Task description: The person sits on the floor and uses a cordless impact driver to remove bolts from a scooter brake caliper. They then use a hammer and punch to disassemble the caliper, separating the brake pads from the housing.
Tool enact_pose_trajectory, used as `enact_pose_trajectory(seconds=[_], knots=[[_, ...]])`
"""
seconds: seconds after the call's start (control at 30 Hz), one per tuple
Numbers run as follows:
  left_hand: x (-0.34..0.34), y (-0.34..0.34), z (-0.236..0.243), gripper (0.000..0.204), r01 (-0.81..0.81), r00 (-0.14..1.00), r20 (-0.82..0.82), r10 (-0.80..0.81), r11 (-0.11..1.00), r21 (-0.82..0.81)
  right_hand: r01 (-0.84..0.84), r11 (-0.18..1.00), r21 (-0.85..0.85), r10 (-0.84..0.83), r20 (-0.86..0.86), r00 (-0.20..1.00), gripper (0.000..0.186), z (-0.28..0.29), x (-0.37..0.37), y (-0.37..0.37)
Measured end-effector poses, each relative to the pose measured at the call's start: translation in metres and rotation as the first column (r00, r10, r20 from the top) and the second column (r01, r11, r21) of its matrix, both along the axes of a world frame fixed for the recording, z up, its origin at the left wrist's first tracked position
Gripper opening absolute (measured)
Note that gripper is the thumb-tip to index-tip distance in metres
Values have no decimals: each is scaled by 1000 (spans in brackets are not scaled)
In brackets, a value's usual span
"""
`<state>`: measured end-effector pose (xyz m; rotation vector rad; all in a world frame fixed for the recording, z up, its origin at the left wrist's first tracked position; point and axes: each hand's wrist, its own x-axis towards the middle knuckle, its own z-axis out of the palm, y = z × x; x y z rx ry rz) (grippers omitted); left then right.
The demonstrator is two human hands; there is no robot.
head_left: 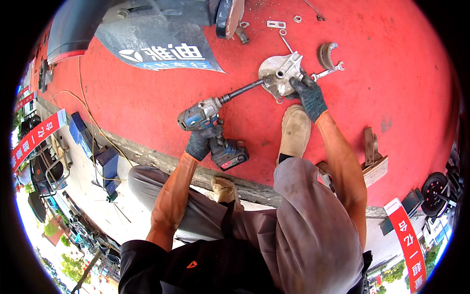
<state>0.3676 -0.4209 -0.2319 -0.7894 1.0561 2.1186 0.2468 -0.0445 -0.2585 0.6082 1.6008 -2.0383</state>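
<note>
My left hand (198, 143), in a dark knit glove, is wrapped round the grip of a cordless impact wrench (199, 113) with a battery at its base. A long dark extension (242, 90) runs from the tool to a round silver drum brake backing plate (272, 64); its tip meets the plate near the left edge. On the plate's right side my gloved right hand (309, 97) grips the rim, thumb and fingers closed on it. The plate is by the toe of my tan shoe (295, 128). Exactly how the tip engages the plate is too small to tell.
Right of the plate lie a curved brake shoe (325, 55) and a combination wrench (329, 72). Nuts and a slotted metal piece (276, 24) sit farther back on the red floor. A dark mudguard flap (161, 46) overhangs at far left. Brackets (372, 157) lie at right.
</note>
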Motion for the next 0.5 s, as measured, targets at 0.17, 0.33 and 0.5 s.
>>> enact_pose_trajectory(seconds=[0.17, 0.33, 0.5], knots=[[-12, -7, -7, 30, -24, 999, 40, 23, 999, 35, 12, 992, 126, -12, 1, 1000, 37, 15, -2, -13], [-14, -14, -21, 31, -27, 997, 74, 20, 996, 88, -191, 945, 264, 169, 106, 980, 36, 30, -19, -8], [-12, -17, -29, 29, -40, 992, 125, 21, 988, 150, -351, 868, 350, 272, 257, 928, 35, 55, -32, -7]])
